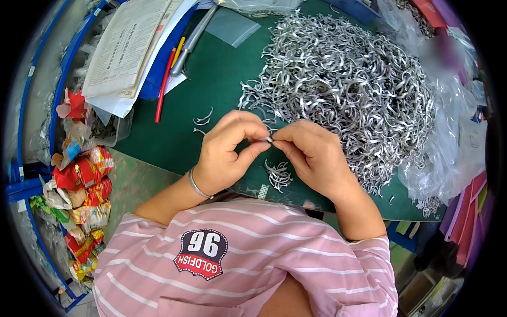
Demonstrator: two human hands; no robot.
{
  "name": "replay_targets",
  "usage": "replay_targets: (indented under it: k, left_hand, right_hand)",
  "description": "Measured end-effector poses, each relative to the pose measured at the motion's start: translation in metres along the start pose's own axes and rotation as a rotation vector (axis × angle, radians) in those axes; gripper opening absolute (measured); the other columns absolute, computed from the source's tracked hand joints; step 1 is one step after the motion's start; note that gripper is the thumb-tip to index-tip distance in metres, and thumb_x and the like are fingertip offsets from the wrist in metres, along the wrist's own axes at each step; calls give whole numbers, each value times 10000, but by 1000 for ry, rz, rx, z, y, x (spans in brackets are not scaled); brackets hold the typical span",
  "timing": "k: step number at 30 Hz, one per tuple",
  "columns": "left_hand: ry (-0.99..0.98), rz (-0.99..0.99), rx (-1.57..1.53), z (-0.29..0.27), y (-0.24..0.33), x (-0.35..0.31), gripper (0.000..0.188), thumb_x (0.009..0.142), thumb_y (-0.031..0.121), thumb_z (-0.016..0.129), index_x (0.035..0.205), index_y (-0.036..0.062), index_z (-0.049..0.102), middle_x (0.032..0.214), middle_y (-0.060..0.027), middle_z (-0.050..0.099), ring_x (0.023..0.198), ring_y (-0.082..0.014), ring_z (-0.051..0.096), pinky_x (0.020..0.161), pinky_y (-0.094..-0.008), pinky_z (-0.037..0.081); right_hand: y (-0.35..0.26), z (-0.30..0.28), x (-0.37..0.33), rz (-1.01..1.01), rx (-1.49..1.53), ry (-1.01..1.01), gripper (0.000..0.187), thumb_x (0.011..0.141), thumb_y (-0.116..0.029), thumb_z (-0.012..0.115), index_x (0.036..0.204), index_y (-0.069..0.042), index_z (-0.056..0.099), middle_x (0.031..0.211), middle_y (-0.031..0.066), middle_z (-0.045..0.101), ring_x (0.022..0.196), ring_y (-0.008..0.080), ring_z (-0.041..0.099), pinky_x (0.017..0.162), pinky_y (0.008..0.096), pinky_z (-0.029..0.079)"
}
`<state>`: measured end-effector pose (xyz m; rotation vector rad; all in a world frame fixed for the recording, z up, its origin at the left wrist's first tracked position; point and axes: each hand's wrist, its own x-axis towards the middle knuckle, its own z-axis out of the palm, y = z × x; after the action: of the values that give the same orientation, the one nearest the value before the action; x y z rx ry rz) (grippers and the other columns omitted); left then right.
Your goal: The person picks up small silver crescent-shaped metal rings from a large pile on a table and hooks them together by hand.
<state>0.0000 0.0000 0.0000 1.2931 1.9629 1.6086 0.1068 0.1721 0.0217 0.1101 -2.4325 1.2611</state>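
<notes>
Over the front part of the green table, my left hand (232, 150) and my right hand (312, 153) meet fingertip to fingertip. Between both thumbs and forefingers they pinch a small curved metal piece (269, 140), mostly hidden by the fingers. Just beyond and to the right rises a big heap of curved silvery metal pieces (348, 90). A small pile of the same pieces (279, 175) lies below my hands, close to the table's near edge. Left of my left hand, a few loose metal pieces (202, 120) are scattered on the tabletop.
Papers (124, 47) on a blue folder, a red pencil (165, 87) and a grey-handled tool (193, 42) lie at the far left. A clear zip bag (231, 26) rests at the back. Clear plastic sheeting (441, 142) borders the heap's right side. Blue shelving (58, 113) stands left.
</notes>
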Motion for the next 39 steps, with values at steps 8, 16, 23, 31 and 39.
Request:
replay_targets:
  k: [8, 16, 23, 31, 39]
  left_hand:
    - [104, -153, -332, -2, -17, -1, 194, 850, -121, 624, 1014, -22, 595, 1064, -87, 562, 880, -129, 608, 788, -248, 511]
    - [-246, 94, 328, -12, -13, 1, 188, 709, -4, 753, 878, 30, 677, 871, -85, 595, 832, -250, 586, 732, -339, 474]
    - [-203, 41, 236, -8, -11, -3, 130, 743, -22, 727, 846, 24, 663, 872, -94, 605, 815, -245, 600, 702, -324, 480]
    - [-57, -414, -719, -12, -7, -10, 149, 963, 41, 550, 1091, -26, 585, 915, -74, 658, 815, -117, 638, 757, -264, 539]
    - [0, -208, -382, -6, -3, -19, 164, 814, -71, 701, 956, -17, 641, 881, -41, 651, 784, -100, 637, 710, -232, 526]
  right_hand:
    - [12, 8, -1, 20, -41, 50, 107, 796, 48, 657, 884, -1, 623, 780, 133, 614, 706, 317, 617, 624, 374, 501]
    - [15, 1, -4, 68, -98, 53, 125, 786, 49, 663, 895, -6, 636, 774, 135, 605, 690, 316, 610, 604, 369, 497]
    - [15, 7, -3, -120, -112, -53, 176, 728, -9, 723, 889, -27, 655, 818, 104, 633, 732, 291, 622, 653, 378, 507]
    - [11, 7, -9, 64, 142, -115, 139, 740, 20, 719, 861, -33, 673, 817, 88, 658, 741, 265, 646, 635, 342, 514]
    - [11, 17, -10, -36, 82, -88, 141, 751, 10, 725, 880, -29, 683, 836, 105, 693, 696, 264, 650, 628, 345, 517]
